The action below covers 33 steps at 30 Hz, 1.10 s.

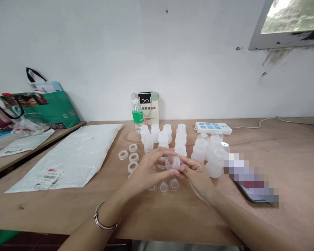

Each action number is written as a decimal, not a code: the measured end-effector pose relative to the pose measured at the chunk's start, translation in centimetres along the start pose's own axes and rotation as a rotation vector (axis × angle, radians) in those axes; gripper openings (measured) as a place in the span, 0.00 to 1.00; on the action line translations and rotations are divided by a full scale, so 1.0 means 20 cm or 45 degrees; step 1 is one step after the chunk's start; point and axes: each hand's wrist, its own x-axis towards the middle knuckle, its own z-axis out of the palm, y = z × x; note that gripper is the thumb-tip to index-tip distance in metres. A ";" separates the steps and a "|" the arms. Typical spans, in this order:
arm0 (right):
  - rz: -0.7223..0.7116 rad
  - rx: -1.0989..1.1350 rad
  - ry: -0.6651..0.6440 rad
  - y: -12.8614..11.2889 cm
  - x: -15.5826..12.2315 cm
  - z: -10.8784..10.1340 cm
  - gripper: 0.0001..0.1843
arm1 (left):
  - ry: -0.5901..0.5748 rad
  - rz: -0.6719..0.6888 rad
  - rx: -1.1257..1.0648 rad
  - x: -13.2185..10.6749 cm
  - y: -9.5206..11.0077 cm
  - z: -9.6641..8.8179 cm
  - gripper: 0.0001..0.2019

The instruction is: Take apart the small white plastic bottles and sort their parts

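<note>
Both hands meet over the middle of the wooden table point(277, 146), pinching 1 small piece between them. It's a translucent, milky plastic threaded collar point(173, 162), short and round, with ridges running around its outside, and it's tipped on its side so the open end faces roughly toward the camera. It's up off the tabletop, just in front of the bottle cluster.

The left hand point(149, 167) curls around it from the left, fingertips closed on its edge, with a silver bangle point(106, 220) on the wrist. The right hand point(196, 176) grips it from the right with thumb and fingers.

Right below the hands sit 3 clear silicone nipples point(163, 188) in a row. To the left, 4 loose white rings point(133, 157) lie flat. Behind is a bunch of frosted little bottles point(162, 137), some capped with domes. Further back there's a green-label water bottle point(137, 116), a paper bag with a glasses print point(149, 108) and a white power strip point(213, 128). A white mailer bag point(68, 157) lies far left, and a phone point(251, 195) is on the right, partly blurred out.
</note>
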 end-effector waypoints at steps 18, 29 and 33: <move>0.316 -0.532 -0.175 0.07 -0.19 -0.17 0.15 | -0.201 -0.701 1.110 -0.26 -0.30 -0.53 0.10; 0.270 -0.970 -0.024 0.11 -0.14 -0.18 0.07 | 0.064 -0.504 1.183 -0.18 -0.10 -0.46 0.18; 0.212 -0.969 -0.029 0.11 -0.14 -0.18 0.08 | 0.015 -0.173 1.098 0.04 0.04 -0.28 0.17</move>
